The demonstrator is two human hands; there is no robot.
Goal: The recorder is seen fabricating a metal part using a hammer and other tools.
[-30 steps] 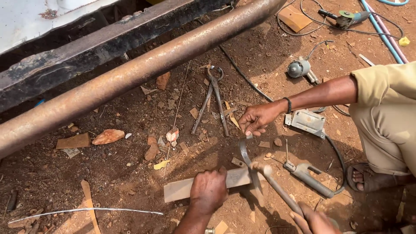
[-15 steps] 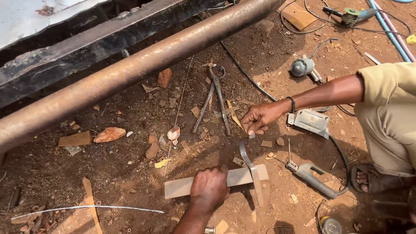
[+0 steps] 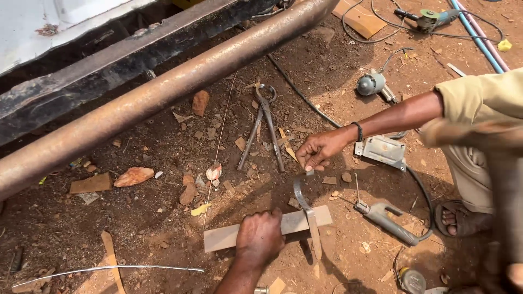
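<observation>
My left hand (image 3: 259, 239) presses palm-down on a flat metal bar (image 3: 218, 238) that lies on the red dirt. A curved metal strip (image 3: 306, 209) lies across the bar's right end. A co-worker's hand (image 3: 321, 149), reaching in from the right with a dark wristband, pinches the strip's upper end. A blurred shape at the lower right edge (image 3: 509, 272) may be my right hand; what it holds is not clear.
A thick rusty pipe (image 3: 163, 92) runs diagonally across the top. Long tongs (image 3: 264, 128) lie beyond the strip. A welding electrode holder (image 3: 387, 220) with cable, a grey metal box (image 3: 381, 149), an angle grinder (image 3: 430, 19), a thin wire (image 3: 109, 269) and rubble lie around. The co-worker squats at the right.
The hammer and my right hand, low beside the strip one second ago, have left that spot. My left hand stays on the bar, and the co-worker's hand has moved onto the strip's end.
</observation>
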